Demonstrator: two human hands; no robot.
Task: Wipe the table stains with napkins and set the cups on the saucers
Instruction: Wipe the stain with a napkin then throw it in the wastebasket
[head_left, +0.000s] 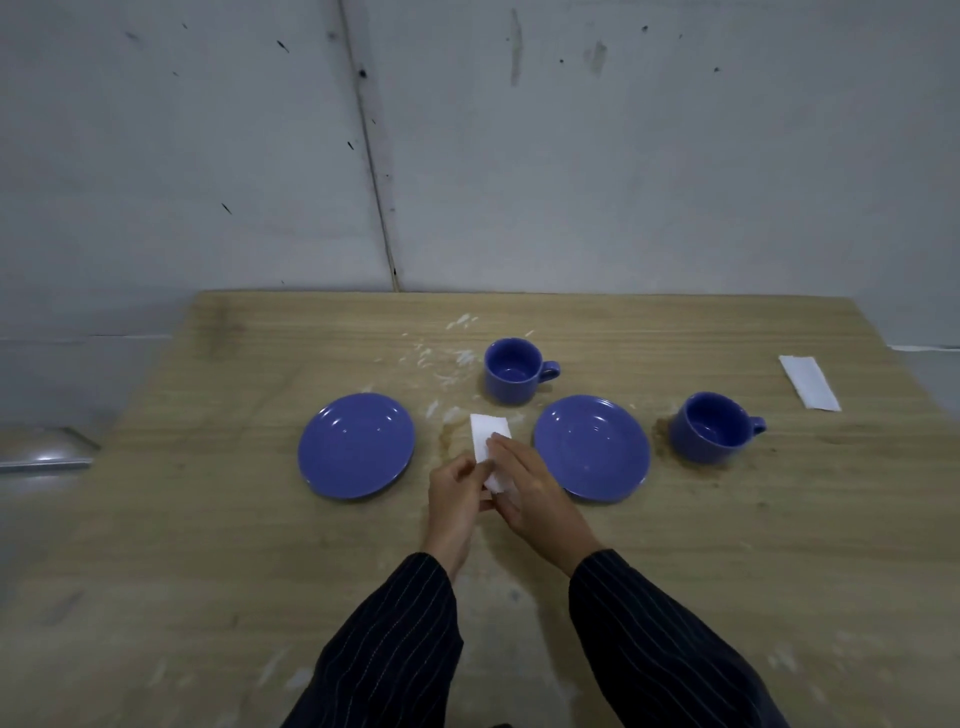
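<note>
A folded white napkin (487, 435) lies between two blue saucers, over a brownish ring stain (450, 440). My left hand (456, 498) pinches its near end. My right hand (524, 483) rests fingers on top of it. The left saucer (356, 446) and right saucer (592, 448) hold nothing. One blue cup (513, 370) stands upright behind the napkin, handle to the right. A second blue cup (710, 427) stands right of the right saucer beside a brown stain (661, 435). White smears (441, 358) mark the wood near the far cup.
A second folded white napkin (808, 382) lies near the table's right edge. The wooden table (208, 545) butts against a grey wall at the back. A shiny metal object (41, 451) sits off the table's left edge. Faint white marks (291, 675) dot the near side.
</note>
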